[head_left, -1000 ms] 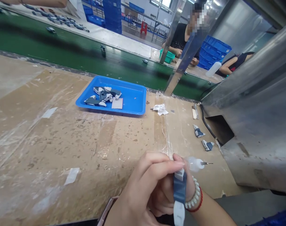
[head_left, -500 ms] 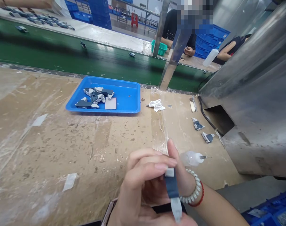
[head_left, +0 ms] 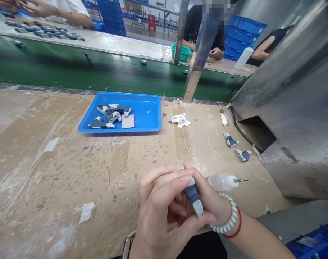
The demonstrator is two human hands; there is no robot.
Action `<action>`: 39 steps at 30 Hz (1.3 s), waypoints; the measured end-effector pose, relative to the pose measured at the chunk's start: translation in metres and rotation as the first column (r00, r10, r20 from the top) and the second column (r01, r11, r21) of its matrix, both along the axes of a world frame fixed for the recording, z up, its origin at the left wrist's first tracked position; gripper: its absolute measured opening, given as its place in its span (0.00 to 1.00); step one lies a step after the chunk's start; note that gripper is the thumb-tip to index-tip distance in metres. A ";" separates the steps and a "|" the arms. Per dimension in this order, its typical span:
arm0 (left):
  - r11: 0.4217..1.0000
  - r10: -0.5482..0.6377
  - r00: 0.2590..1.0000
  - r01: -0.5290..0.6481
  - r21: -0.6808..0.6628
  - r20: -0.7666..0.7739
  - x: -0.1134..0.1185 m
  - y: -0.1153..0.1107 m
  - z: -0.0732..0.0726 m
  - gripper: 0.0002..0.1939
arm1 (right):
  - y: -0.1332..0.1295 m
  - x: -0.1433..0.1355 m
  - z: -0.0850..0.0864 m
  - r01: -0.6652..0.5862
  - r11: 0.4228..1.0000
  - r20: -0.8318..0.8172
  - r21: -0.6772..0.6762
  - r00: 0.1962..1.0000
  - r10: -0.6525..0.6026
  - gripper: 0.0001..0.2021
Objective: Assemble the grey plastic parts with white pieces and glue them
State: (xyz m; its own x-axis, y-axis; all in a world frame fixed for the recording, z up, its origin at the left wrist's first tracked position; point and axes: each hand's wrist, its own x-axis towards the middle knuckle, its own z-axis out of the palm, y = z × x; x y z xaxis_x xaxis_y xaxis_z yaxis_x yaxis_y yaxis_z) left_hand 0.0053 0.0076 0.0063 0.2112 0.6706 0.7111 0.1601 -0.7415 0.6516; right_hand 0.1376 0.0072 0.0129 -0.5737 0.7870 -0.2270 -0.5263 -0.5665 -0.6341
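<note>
A small dark-grey and white plastic part (head_left: 192, 194) is held in front of me at the bench's near side. My left hand (head_left: 164, 207) pinches it by its two ends, fingertips on the upper white end and thumb at the lower white tip. Close against it from the right, my right hand (head_left: 208, 190) is closed around the part's far side, its fingers partly hidden behind the left hand. A coil bracelet and a red cord circle the right wrist. Just beyond that hand lies a clear squeeze bottle (head_left: 223, 182) with a thin metal needle tip.
A blue tray (head_left: 146, 126) holds several similar parts and a pinkish square piece. Crumpled white tissue (head_left: 181, 120), two more parts (head_left: 230, 140) and a metal housing (head_left: 296, 118) are to the right. Behind runs a green conveyor (head_left: 112, 73) carrying parts; people work across it.
Both hands have shifted slightly left, and the part is tilted more, its lower tip swinging out to the right. Parts on the conveyor have moved left. A co-worker's arms reach farther into view.
</note>
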 end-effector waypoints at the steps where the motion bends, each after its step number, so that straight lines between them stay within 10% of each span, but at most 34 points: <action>1: 1.000 0.016 0.999 -0.015 0.006 -0.045 -0.001 0.001 0.001 0.35 | 0.001 0.000 -0.001 0.008 1.000 -0.015 -0.005 1.000 -0.008 0.36; 5: 0.999 0.038 0.991 -0.040 -0.014 -0.127 -0.005 0.002 0.005 0.38 | 0.003 -0.001 -0.004 0.041 0.998 -0.071 -0.040 0.996 -0.044 0.35; 16: 0.976 0.088 0.915 -0.001 -0.217 0.393 -0.004 -0.003 0.004 0.17 | 0.005 0.008 0.003 0.073 0.968 -0.180 -0.238 0.977 -0.118 0.16; 39: 0.963 0.056 0.903 0.064 -0.262 0.426 -0.003 -0.004 0.007 0.15 | 0.005 0.004 0.014 0.251 0.881 -0.063 -0.401 0.952 -0.300 0.17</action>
State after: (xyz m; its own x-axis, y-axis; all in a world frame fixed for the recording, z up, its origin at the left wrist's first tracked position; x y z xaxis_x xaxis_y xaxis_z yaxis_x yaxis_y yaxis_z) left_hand 0.0020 0.0035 0.0137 -0.0681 0.8452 0.5300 -0.1797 -0.5330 0.8268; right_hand 0.1417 0.0117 0.0270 -0.3882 0.7825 -0.4868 -0.7548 -0.5731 -0.3193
